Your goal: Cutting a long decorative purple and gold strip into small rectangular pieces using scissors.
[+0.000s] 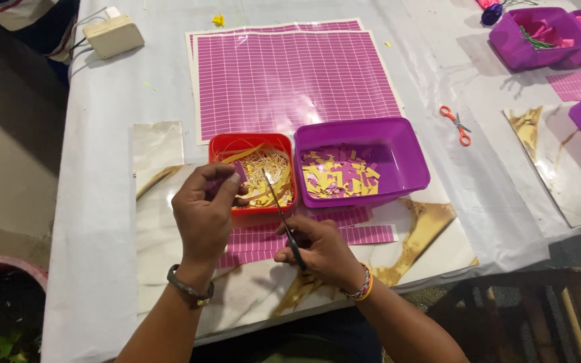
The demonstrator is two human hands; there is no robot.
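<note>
My left hand (204, 212) pinches a small purple paper piece (239, 172) above the red box (221, 144), which holds thin yellow paper shreds. My right hand (321, 252) grips black-handled scissors (278, 210), blades pointing up toward the paper piece. Right of the red box stands a purple box (398, 154) with yellow and purple paper bits inside. Purple gridded strips (364, 234) lie under my hands on a shiny golden sheet (425, 225).
Large purple gridded sheets (290, 81) lie behind the boxes. Orange-handled scissors (456, 124) rest to the right. More purple boxes (539, 33) with pink pieces stand at the far right. A cream device with a cable (112, 35) sits far left. The table edge runs near me.
</note>
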